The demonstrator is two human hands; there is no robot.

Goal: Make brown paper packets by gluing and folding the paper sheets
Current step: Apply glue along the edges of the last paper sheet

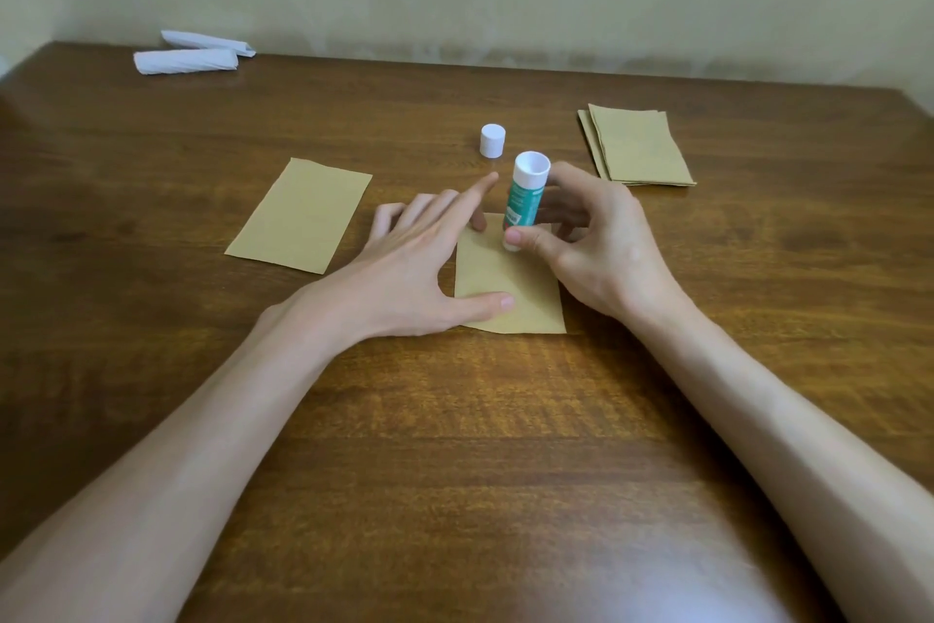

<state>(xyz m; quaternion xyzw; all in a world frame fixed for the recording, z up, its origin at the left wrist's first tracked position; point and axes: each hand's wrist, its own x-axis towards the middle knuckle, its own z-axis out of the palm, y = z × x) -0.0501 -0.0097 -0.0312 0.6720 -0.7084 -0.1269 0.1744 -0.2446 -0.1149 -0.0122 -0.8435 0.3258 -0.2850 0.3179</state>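
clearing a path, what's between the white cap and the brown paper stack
Head view: only bare brown wooden table between the small white round cap and the stack of brown paper sheets.

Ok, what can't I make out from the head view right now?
Head view:
Lower end of the glue stick: hidden by the right hand, so contact with the centre sheet unclear.
Far edge of the centre sheet: partly covered by the left hand and glue stick.
Sheet count, stack at right: too small to tell.

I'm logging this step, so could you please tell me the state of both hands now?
Left hand: open, pressing the paper down.
Right hand: closed on the glue stick, its tip on the paper.
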